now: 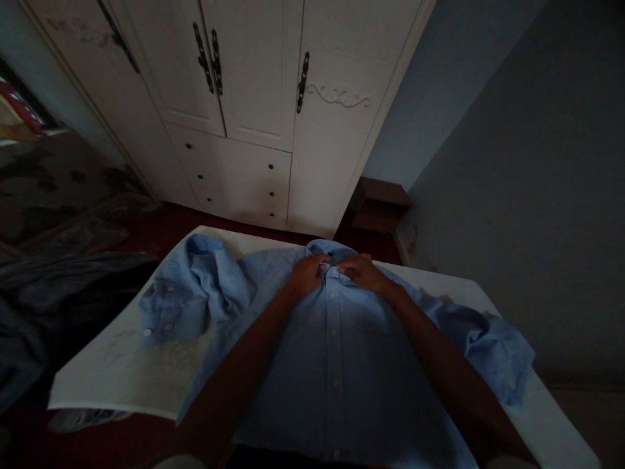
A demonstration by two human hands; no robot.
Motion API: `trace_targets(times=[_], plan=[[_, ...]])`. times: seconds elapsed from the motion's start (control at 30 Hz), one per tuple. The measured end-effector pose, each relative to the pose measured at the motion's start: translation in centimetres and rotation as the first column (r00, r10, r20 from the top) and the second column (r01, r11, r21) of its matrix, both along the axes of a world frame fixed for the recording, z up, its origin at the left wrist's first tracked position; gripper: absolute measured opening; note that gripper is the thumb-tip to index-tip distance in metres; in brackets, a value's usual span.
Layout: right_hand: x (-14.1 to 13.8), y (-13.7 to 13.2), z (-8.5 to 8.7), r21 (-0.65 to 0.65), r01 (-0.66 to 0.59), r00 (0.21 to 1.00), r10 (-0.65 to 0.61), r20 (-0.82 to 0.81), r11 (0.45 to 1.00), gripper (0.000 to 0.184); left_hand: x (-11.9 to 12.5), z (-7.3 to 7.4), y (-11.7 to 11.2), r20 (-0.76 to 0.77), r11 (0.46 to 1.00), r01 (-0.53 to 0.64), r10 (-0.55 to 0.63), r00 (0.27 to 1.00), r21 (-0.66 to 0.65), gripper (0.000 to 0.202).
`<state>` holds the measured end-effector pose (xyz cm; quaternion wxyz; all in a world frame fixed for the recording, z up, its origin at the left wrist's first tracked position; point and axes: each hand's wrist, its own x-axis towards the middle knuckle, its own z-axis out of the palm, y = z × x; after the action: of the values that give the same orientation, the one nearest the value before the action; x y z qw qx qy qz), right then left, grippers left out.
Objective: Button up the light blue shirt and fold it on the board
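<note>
A light blue button-up shirt [336,352] lies face up on a white table [122,371], its collar pointing away from me. My left hand [306,273] and my right hand [362,271] meet just below the collar, each pinching the shirt front near the top button. The fingers of both are curled onto the cloth. The left sleeve [188,293] is bunched up at the left with its cuff buttons showing. The right sleeve [488,345] lies crumpled toward the table's right edge.
A white wardrobe [254,111] with dark handles and small drawers stands beyond the table. A brown low stand [378,205] sits by the blue-grey wall at right. Dark clothes [53,293] are piled to the left over a red floor.
</note>
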<state>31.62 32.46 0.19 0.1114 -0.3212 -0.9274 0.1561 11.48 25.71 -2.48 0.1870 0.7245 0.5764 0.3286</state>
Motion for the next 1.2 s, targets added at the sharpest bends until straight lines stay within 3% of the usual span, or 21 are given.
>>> trace_targets(times=[0.37,0.53,0.63,0.77,0.97,1.1,1.2], plan=[[-1.0,-1.0,-0.6,0.158,0.092,0.995,-0.098,0.029,0.983,0.034,-0.2,-0.6,0.4,0.003,0.997,-0.068,0.068,0.998,0.031,0.025],[-0.5,-2.4,-1.0,0.297,0.165,0.986,-0.148,-0.079,0.940,0.044,-0.4,-1.0,0.5,0.087,0.981,-0.074,0.059,0.995,0.180,0.045],[0.4,-2.7,-1.2,0.329,0.139,0.990,-0.121,-0.074,0.934,0.046,-0.4,-0.7,0.2,-0.049,0.969,-0.054,0.067,0.997,0.241,0.044],[2.7,-1.5,-1.2,0.320,0.073,0.996,-0.085,0.024,0.945,0.040,-0.4,-0.4,0.0,-0.248,0.972,-0.043,0.101,0.963,0.229,0.043],[5.0,0.9,1.0,0.257,0.007,0.992,-0.039,0.118,0.966,0.029,-1.6,0.1,0.4,-0.275,0.986,-0.014,0.060,0.959,0.167,0.034],[4.3,2.5,2.2,0.206,-0.016,0.999,0.010,0.032,0.978,0.038,-2.4,1.1,1.6,-0.236,0.981,-0.038,0.084,0.968,0.193,0.029],[3.2,4.3,1.5,0.133,0.009,0.991,0.009,-0.130,0.991,0.040,-2.5,1.7,3.0,-0.232,0.975,-0.027,0.079,0.969,0.220,0.027]])
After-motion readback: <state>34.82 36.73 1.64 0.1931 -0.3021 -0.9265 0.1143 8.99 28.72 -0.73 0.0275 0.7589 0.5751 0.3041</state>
